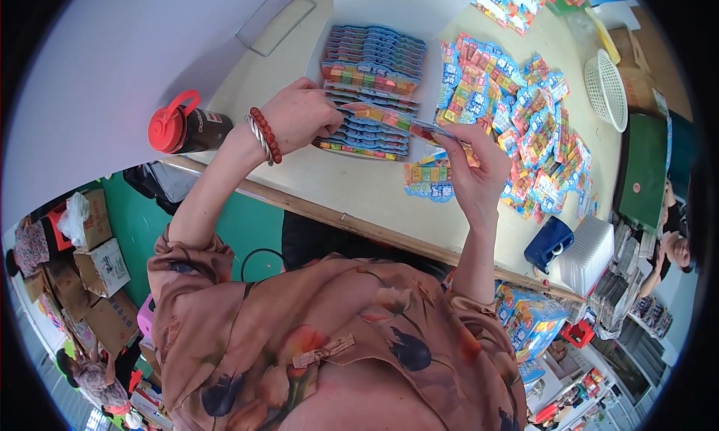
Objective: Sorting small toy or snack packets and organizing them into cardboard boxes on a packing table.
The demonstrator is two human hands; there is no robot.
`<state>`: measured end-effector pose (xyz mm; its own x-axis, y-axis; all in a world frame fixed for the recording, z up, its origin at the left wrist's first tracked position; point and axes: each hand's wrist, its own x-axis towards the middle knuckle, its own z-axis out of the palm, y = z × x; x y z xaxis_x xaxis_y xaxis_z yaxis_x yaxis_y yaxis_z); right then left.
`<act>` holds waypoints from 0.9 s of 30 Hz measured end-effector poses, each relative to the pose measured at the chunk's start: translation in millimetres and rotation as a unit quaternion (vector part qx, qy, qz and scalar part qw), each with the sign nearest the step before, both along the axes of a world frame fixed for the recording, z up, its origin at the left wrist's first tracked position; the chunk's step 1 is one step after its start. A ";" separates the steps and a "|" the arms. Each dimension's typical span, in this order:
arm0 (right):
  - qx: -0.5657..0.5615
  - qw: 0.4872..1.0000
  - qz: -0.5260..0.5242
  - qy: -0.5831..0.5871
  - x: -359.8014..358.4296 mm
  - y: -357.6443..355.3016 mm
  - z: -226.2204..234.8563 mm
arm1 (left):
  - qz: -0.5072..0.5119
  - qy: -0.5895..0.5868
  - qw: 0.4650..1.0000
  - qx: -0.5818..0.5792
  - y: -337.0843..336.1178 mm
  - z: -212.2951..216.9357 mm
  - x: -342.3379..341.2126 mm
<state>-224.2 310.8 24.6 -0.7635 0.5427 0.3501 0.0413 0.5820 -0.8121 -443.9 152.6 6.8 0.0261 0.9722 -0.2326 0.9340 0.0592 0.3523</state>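
Note:
A flat blister card (382,117) with colourful blocks and a blue edge stretches between my two hands. My left hand (301,115), with beads and a bangle at the wrist, pinches its left end. At the other end my right hand (479,165) grips it between thumb and fingers. Beneath and behind it, a white box (433,79) holds rows of similar cards (374,56) packed on edge. A loose heap of the same cards (539,124) spreads over the table to the right. One single card (429,181) lies flat just left of my right hand.
A dark bottle with a red lid (176,128) stands at the table's left, near a wire stand (275,19). On the right are a white basket (605,92), a navy tape dispenser (549,244) and stacked clear trays (588,255). Cartons (105,270) and other people are farther off.

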 end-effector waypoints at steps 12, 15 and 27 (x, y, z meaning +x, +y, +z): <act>0.073 0.997 0.022 -0.019 2.5 -2.3 0.8 | 0.040 -0.019 0.999 0.031 9.5 6.2 -6.6; 0.175 0.982 0.024 -0.064 0.0 -5.8 8.3 | 0.043 -0.012 0.999 0.031 9.9 5.5 -6.9; 0.314 0.939 0.038 -0.132 -10.2 -5.2 21.1 | 0.009 0.058 0.995 0.076 0.4 -7.1 3.1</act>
<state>-234.5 305.7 45.7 -0.8967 0.2332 0.3763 0.1323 0.9523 -0.2751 -440.8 153.0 -0.2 -0.0092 0.9966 -0.0823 0.9684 0.0294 0.2478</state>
